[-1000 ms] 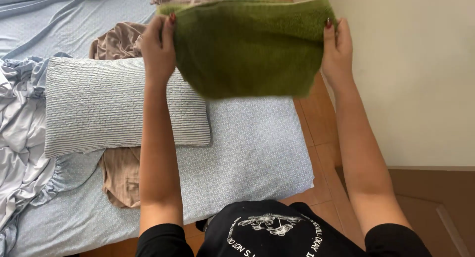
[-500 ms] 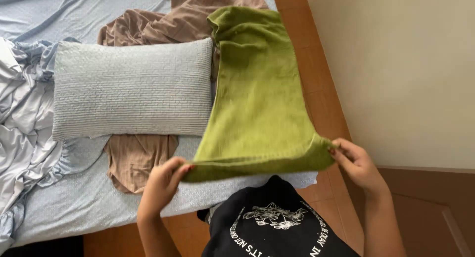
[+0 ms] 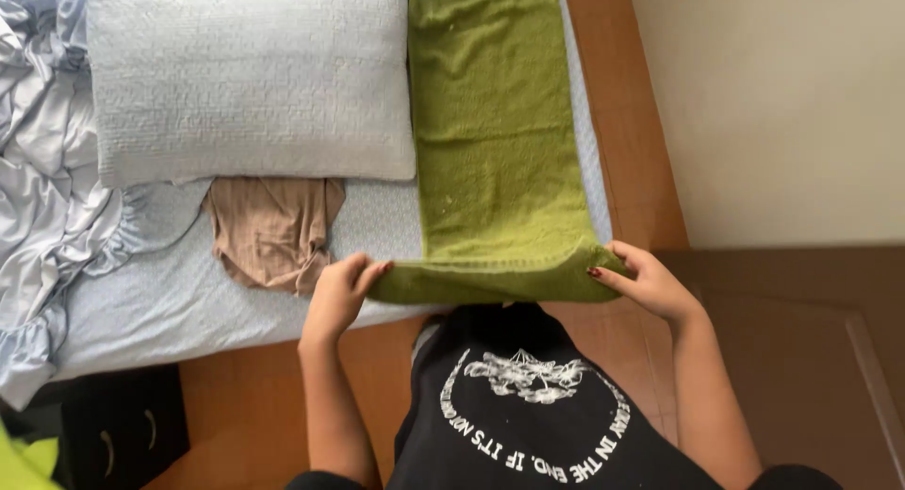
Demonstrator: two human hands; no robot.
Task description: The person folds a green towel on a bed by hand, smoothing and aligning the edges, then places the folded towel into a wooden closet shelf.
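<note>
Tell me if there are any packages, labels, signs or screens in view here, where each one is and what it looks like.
No packages, signs or screens show.
Printed design on the person's black cotton T-shirt: bottom centre, below the long green terry towel held at its near edge by the left hand and right hand; a white pale drawing ringed by an arc of white lettering.

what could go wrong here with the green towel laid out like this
The green towel lies along the mattress edge by the wooden bed frame, so its far side might slide off. The left hand and right hand pinch only the near corners, so the middle may sag or crease. Its left edge touches the pillow, which could snag it.
</note>
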